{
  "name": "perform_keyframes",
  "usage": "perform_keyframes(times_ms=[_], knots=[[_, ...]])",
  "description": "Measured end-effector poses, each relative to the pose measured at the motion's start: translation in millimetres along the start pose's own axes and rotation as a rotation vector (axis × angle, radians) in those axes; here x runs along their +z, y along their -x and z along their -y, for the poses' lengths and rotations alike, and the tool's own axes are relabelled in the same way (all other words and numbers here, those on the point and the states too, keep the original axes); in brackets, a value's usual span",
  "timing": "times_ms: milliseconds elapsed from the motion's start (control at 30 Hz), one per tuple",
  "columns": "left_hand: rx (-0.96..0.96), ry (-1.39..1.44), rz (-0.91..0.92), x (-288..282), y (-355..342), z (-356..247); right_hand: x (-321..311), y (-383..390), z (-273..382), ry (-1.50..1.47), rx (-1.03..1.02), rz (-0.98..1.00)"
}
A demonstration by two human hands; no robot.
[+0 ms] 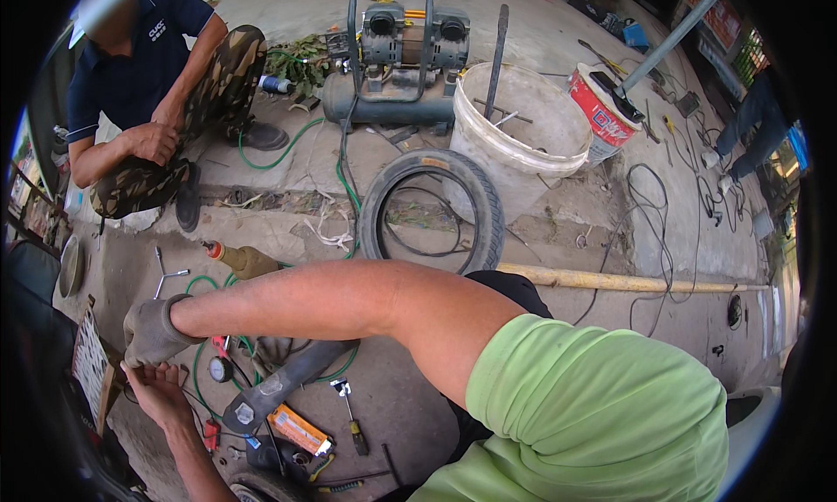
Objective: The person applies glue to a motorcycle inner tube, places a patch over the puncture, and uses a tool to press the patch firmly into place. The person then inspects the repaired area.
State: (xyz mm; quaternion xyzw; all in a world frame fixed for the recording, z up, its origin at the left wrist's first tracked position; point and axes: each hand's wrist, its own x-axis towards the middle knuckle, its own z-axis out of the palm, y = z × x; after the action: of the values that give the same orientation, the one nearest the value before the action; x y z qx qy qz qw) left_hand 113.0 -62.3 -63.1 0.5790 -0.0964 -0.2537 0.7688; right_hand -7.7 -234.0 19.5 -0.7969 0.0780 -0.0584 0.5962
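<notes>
My right hand [155,330] wears a grey work glove and reaches far left across my body, its fingers curled in. Just below it, my bare left hand [164,396] has bent fingers, and their tips meet the gloved hand. What either hand grips is hidden. Beside them at the left edge stands a flat board [90,362] with dark marks on a white face. Below my right forearm lie a round pressure gauge [221,369], a long dark grey flattened rubber piece [292,384], an orange box [301,430] and a screwdriver [357,436].
A tyre [373,201] leans by a white bucket [527,175], near an air compressor [392,110]. A green hose [347,184] winds over the ground. A person [148,101] squats at upper left. A three-armed wrench [166,274] and a yellow pole [610,281] lie on the concrete.
</notes>
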Motion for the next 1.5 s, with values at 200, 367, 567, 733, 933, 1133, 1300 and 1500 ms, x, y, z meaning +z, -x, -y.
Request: perform_keyframes(times_ms=[200,367,567,733,933,1133,1300,1500], knots=[[0.035,0.25,0.118,28,-20,-41,46,-20,-7,-0.38,-0.136,-0.312],[0.062,0.256,0.065,-8,-50,-39,84,-38,-15,-0.52,-0.26,-0.346],[0.163,0.013,-0.204,8,-46,-44,98,-16,-8,-0.553,-0.327,-0.407],[0.072,0.019,0.039,-103,-119,-53,116,12,22,-0.484,-0.356,-0.319],[0.352,-0.326,-0.201,-106,-122,-26,178,-51,-33,-0.355,-0.169,-0.202],[0.38,-0.67,-0.404,-115,-109,-33,189,-32,-45,-0.559,-0.178,-0.233],[0.411,-0.555,-0.286,-60,-77,-22,159,-13,-62,-0.831,-0.175,-0.17],[0.406,-0.522,-0.214,-50,-54,-24,142,-8,-54,-0.565,-0.108,-0.16]])
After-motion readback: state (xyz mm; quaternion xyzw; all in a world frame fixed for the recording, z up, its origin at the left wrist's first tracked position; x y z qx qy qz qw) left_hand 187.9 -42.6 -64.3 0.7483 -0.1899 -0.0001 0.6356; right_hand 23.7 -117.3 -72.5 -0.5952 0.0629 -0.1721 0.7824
